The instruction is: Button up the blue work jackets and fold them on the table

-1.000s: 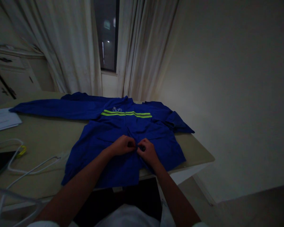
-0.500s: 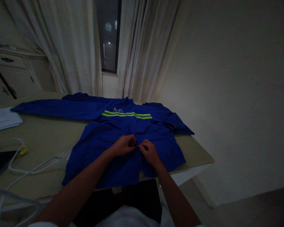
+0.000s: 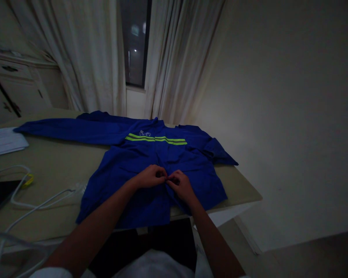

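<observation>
A blue work jacket (image 3: 139, 154) with yellow-green and grey stripes across its chest lies spread on the table, collar away from me. Its left-hand sleeve stretches out flat, while the right-hand one is bent. At the front opening, below the stripes, my left hand (image 3: 152, 176) pinches one edge of the jacket. My right hand (image 3: 180, 183) pinches the other edge, its fingertips meeting those of the left. Whatever small fastening lies between the fingertips is hidden. Below the hands the front edges hang apart at the table's near side.
On the table (image 3: 60, 162), papers (image 3: 5, 141) lie at the far left. A white cable (image 3: 40, 206) loops near a dark flat device (image 3: 1, 195) and a yellow item (image 3: 28, 180). Curtains (image 3: 95, 58) and a window (image 3: 135, 46) stand behind, a wall (image 3: 278, 116) to the right.
My fingertips have come together at the jacket's opening, the right hand shifting slightly left. The right-hand front edge is pulled up and inward. The view has shifted a little.
</observation>
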A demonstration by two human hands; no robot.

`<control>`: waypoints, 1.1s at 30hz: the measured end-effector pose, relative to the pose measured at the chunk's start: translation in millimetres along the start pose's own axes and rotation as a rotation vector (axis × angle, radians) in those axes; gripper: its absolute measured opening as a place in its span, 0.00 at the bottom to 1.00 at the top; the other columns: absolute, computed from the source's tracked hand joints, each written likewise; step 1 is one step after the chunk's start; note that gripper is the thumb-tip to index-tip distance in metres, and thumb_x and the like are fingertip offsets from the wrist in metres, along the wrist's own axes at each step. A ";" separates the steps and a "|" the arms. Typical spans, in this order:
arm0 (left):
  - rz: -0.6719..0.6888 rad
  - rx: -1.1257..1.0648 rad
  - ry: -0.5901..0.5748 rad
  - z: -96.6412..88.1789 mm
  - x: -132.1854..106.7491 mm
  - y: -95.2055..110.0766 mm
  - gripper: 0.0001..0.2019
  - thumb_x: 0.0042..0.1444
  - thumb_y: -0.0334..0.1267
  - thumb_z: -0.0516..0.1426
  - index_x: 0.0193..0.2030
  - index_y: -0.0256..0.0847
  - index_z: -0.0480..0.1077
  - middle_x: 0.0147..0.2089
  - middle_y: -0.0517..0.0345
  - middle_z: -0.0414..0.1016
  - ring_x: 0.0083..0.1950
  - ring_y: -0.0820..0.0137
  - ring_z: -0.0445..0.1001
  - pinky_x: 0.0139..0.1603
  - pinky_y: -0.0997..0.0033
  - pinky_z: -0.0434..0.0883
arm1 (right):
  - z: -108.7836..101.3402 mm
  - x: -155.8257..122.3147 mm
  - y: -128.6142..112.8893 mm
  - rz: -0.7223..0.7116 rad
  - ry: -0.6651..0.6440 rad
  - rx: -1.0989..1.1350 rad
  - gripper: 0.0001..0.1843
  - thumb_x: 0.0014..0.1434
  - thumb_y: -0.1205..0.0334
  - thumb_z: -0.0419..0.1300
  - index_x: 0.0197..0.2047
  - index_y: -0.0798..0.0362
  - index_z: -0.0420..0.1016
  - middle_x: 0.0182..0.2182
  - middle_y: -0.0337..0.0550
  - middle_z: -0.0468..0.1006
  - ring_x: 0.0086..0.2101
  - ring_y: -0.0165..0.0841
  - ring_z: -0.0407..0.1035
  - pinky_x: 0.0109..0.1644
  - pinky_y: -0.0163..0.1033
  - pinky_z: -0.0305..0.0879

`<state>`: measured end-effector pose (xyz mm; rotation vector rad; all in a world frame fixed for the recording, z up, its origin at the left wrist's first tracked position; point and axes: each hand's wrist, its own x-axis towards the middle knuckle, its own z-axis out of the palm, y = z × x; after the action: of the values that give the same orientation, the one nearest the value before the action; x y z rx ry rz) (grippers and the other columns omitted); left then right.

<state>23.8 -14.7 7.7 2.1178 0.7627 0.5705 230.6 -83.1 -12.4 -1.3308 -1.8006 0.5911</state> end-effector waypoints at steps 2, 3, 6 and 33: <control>-0.005 -0.037 0.007 0.6 1.7 -2.6 0.11 0.58 0.43 0.60 0.39 0.39 0.78 0.29 0.60 0.75 0.31 0.70 0.72 0.30 0.74 0.62 | 0.0 -1.2 -2.9 -0.020 0.014 -0.018 0.03 0.60 0.62 0.69 0.38 0.52 0.83 0.37 0.41 0.75 0.34 0.30 0.72 0.39 0.36 0.68; -0.005 -0.065 0.008 0.6 2.5 -4.1 0.11 0.57 0.44 0.61 0.39 0.39 0.77 0.29 0.60 0.76 0.31 0.70 0.72 0.31 0.74 0.63 | -0.2 -1.8 -4.4 -0.024 0.023 -0.025 0.03 0.60 0.62 0.69 0.38 0.52 0.83 0.37 0.41 0.75 0.34 0.31 0.72 0.40 0.36 0.69; -0.009 -0.177 -0.006 -0.5 4.3 -9.1 0.13 0.54 0.44 0.64 0.42 0.39 0.73 0.29 0.61 0.76 0.30 0.71 0.71 0.31 0.74 0.62 | -1.1 -2.9 -7.8 -0.017 0.048 -0.023 0.03 0.60 0.62 0.70 0.38 0.51 0.83 0.37 0.41 0.75 0.36 0.32 0.73 0.41 0.37 0.69; -0.082 -0.500 0.010 1.9 10.0 -18.3 0.21 0.43 0.48 0.71 0.37 0.39 0.71 0.29 0.64 0.72 0.30 0.74 0.68 0.32 0.74 0.62 | -2.2 -7.5 -20.6 -0.167 0.059 -0.139 0.03 0.65 0.66 0.64 0.40 0.51 0.80 0.38 0.42 0.75 0.37 0.33 0.72 0.42 0.37 0.68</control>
<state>26.2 0.3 -6.7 1.6181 0.6304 0.6507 221.7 -97.3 1.9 -1.2594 -1.9103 0.3383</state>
